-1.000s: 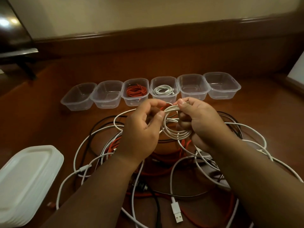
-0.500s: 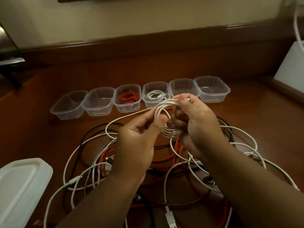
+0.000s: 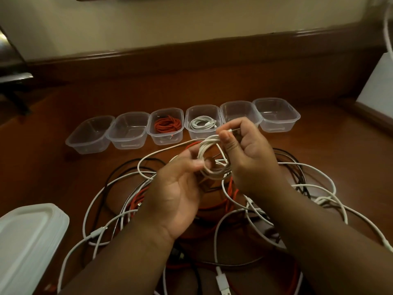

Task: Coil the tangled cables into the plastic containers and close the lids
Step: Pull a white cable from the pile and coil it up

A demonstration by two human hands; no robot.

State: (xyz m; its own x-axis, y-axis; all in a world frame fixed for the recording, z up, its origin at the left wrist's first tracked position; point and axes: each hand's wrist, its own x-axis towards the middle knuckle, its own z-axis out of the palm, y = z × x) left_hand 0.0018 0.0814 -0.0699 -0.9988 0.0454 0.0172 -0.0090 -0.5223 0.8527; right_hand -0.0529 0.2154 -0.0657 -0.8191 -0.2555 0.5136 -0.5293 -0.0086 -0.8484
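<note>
White cable coil [image 3: 209, 158] hangs in the air between my two hands, over the middle of the wooden table [image 3: 331, 145], its loops standing roughly upright and facing me like a small hoop. My right hand [image 3: 248, 154] pinches the top of the coil between thumb and curled fingers, with one plug end sticking out past the fingertips. My left hand [image 3: 180, 188] sits just left of and below the coil, fingers curled round its lower edge and round the loose tail that runs away to the left.

Directly beyond the coil, at the far side, is a row of six clear plastic containers [image 3: 276, 116], all open. Third from the left holds a red cable [image 3: 169, 125]; fourth holds another white coiled cable [image 3: 202, 122]. The fifth container [image 3: 240, 111], apparently empty, lies just beyond my right hand, so I judge that hand is nearer for the drop, moving straight away from me.

Under and around my hands, a tangle of white, black and red cables [image 3: 234, 199] spreads across the near half of the table, and the tail trails into it, so it may drag. A stack of white lids [image 3: 27, 237] sits at the near left edge. Open table remains between the tangle and the containers.
</note>
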